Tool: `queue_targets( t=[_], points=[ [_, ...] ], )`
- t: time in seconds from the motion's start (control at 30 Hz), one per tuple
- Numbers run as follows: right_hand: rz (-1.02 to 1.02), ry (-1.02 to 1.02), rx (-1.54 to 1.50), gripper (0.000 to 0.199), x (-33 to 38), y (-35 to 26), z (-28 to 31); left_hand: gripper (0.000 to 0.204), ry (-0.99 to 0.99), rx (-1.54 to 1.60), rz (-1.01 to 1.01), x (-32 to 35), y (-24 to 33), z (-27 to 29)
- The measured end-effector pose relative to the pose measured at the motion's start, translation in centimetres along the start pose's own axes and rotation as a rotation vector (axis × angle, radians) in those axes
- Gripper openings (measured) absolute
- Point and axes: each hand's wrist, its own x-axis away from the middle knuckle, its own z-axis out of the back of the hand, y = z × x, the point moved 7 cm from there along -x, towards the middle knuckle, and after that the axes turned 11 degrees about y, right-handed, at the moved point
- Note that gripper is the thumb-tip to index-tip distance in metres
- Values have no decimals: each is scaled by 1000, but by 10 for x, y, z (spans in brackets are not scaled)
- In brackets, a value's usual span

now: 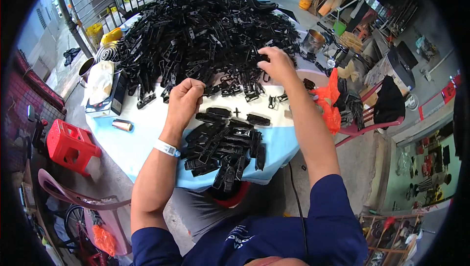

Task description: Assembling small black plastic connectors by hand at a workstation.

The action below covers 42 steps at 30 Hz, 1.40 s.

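Observation:
A big heap of black plastic clips [196, 36] covers the far half of the table. My left hand [186, 97] is closed at the near edge of the heap, fingers curled against the thumb; whatever it may grip is hidden. To the right, my right hand [278, 66] reaches to the heap's near right edge, thumb and forefinger apart, its other fingers hidden. Loose small black clip parts [235, 87] lie between the two hands. Closer to me sits a smaller pile of longer black clips [227, 143], by my left wrist.
A blue and white cloth [122, 143] covers the table. On its left are a lighter-like object [122, 125] and a dark box [110, 94]. A red stool [72, 146] stands left; an orange bag [329, 102] hangs at right. A dark cable [293, 183] runs down beside me.

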Motion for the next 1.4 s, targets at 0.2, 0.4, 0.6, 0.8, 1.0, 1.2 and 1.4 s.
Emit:
queue_targets(
  t=[0.2, 0.4, 0.6, 0.8, 1.0, 1.2, 1.4],
  points=[
    [-56, -35, 106, 42, -3, -28, -20, 11, -10, -29, 33, 3, -2, 4],
    [-278, 186, -450, 40, 8, -41, 2, 26, -13, -102, -32, 2, 1, -2],
    [-515, -131, -1212, 38, 28, -74, -24, 31, -1, -186, -103, 3, 3, -2],
    [-538, -305, -1209, 35, 47, -112, -40, 32, -21, -272, -199, 7, 10, -8],
    [-639, -400, -1182, 35, 58, -120, -55, 36, -30, -316, -276, 9, 13, -7],
    [-603, -308, -1045, 34, 56, -126, -47, 41, -10, -486, -399, 12, 16, -8],
    [-502, -275, -982, 30, 58, -128, -42, 39, 17, -578, -572, 19, 26, -13]
  ],
)
